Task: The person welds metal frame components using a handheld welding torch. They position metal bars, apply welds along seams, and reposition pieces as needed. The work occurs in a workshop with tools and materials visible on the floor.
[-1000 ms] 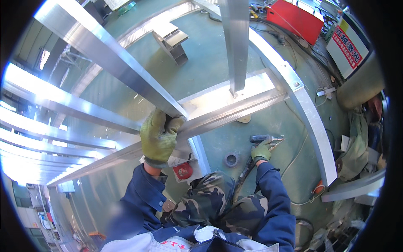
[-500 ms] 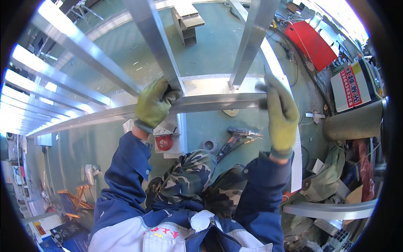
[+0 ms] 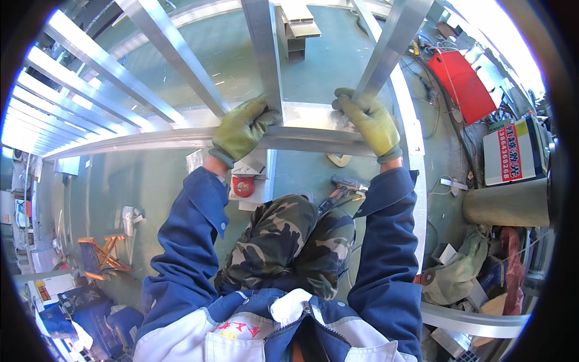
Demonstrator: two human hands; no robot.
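A metal frame of several silvery square bars joined to a rail [image 3: 316,140] spans the view in front of me. My left hand [image 3: 242,131], in a yellow-green work glove, is closed around the foot of one upright metal bar [image 3: 264,51], where it meets the rail. Further right, my right hand [image 3: 369,125], gloved alike, grips the foot of the rightmost metal bar [image 3: 395,45]. Its fingertips are on the left side of that bar; part of the grip is hidden behind the glove.
Below the rail lie a power drill [image 3: 344,188] and a red round object [image 3: 243,186] on a pale metal piece. On the right are a red box [image 3: 461,87], a white machine [image 3: 515,151], a large cylinder [image 3: 506,202] and cables. A folding stool [image 3: 104,256] stands at left.
My right hand, blurred and off to the right of the rightmost bar before, has moved left and closed on its foot. My left hand stays on its bar. The whole view has shifted.
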